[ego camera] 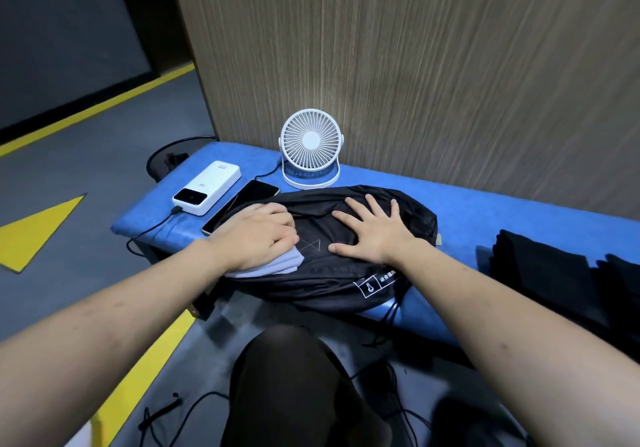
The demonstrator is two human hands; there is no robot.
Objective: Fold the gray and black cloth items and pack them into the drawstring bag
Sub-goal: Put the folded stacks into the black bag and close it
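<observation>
Left hand clutches gray cloth, mostly hidden | right hand flat, fingers spread, on drawstring bag

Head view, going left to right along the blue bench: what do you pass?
White power bank → phone → left hand on the gray cloth → right hand pressing flat on the black drawstring bag → stack of black cloth. The white fan stands behind the bag, so it is left out.
</observation>
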